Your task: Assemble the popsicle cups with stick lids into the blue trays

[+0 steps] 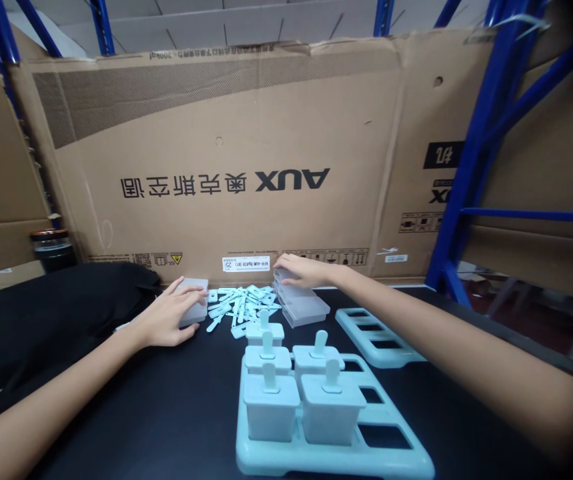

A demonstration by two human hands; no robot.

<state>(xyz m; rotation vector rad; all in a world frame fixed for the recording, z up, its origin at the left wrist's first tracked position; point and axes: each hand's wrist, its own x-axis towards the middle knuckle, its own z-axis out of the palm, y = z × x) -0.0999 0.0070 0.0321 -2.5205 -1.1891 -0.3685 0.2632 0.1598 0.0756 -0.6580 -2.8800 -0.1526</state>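
My left hand (171, 319) is curved around some translucent plastic mould cups (195, 298), fingers over the top and thumb at the near side. To the right, my right hand (304, 270) grips the upper end of a leaning row of similar translucent mould cups (306, 308); its fingertips are partly hidden. Between both hands lies a loose pile of light-blue popsicle sticks with lids (242, 303). Closer to me, a light-blue ice-pop mould tray (336, 460) carries several lidded cups, such as a front cup (334, 410) with its stick handle upright. Slots on the tray's right side are bare.
A second light-blue tray frame (374, 337) lies under my right forearm. Black cloth (56, 327) is bunched at left, near a dark jar (52, 250). A large cardboard box (206, 133) walls off the back, with blue rack posts (481, 147) at right.
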